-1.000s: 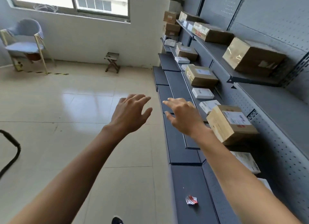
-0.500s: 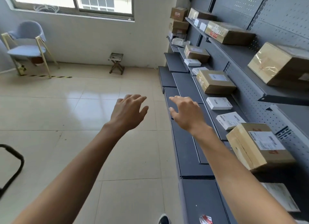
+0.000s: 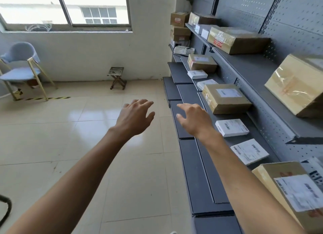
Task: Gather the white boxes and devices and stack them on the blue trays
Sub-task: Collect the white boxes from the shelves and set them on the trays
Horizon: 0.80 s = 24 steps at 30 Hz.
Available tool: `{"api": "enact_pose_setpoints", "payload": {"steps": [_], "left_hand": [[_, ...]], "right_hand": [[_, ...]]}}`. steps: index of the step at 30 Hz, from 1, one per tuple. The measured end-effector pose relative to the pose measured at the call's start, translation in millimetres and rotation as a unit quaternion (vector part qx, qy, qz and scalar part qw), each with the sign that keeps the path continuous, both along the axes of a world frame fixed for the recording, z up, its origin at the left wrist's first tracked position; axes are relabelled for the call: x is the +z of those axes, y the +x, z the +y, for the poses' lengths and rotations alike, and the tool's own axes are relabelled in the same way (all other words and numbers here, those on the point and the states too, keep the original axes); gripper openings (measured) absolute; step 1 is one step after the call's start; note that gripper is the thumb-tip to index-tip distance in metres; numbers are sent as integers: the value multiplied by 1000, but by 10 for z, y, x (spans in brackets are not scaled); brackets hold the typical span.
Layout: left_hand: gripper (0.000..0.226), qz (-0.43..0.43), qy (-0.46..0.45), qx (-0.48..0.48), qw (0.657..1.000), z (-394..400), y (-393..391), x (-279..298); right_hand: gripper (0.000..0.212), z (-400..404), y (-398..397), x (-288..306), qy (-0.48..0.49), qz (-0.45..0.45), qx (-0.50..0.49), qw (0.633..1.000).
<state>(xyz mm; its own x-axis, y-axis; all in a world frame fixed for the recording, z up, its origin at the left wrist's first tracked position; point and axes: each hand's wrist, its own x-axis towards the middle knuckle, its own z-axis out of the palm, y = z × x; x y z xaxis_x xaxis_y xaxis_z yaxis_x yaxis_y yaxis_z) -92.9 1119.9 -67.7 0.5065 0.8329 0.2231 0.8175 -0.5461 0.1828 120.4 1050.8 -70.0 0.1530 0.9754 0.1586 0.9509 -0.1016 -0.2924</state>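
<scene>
we keep to the grey shelf (image 3: 248, 142) as our guide: the white boxes (image 3: 231, 128) lie on it beside the taped brown carton (image 3: 225, 98). our right hand (image 3: 194, 120) and left hand (image 3: 135, 117) hover empty, fingers spread; we should reach right for the nearest box and grip both edges.

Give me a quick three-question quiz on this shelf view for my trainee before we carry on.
1. True or false: the right hand is gripping a white box.
2. Which lies nearer the right hand: A, the white box just beyond the wrist, or B, the white basket at the far end?
3. Fill in: the left hand hangs over the ____, not the shelf.

Key
1. False: its fingers are spread and hold nothing.
2. A.
3. Floor.
</scene>
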Motion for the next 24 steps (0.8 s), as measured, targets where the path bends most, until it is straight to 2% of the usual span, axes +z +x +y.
{"api": "enact_pose_setpoints", "payload": {"steps": [11, 17, 24], "left_hand": [[44, -25, -2, -10, 1000, 1035, 700, -16], [44, -36, -15, -3, 999, 1817, 697, -159], [45, -52, -16, -7, 999, 3130, 522, -176]], "right_hand": [[46, 1008, 664, 37, -8, 11, -4, 1000], [46, 1800, 676, -29, -25, 12, 3, 1000], [42, 3053, 494, -52, -31, -7, 0, 999]]}}
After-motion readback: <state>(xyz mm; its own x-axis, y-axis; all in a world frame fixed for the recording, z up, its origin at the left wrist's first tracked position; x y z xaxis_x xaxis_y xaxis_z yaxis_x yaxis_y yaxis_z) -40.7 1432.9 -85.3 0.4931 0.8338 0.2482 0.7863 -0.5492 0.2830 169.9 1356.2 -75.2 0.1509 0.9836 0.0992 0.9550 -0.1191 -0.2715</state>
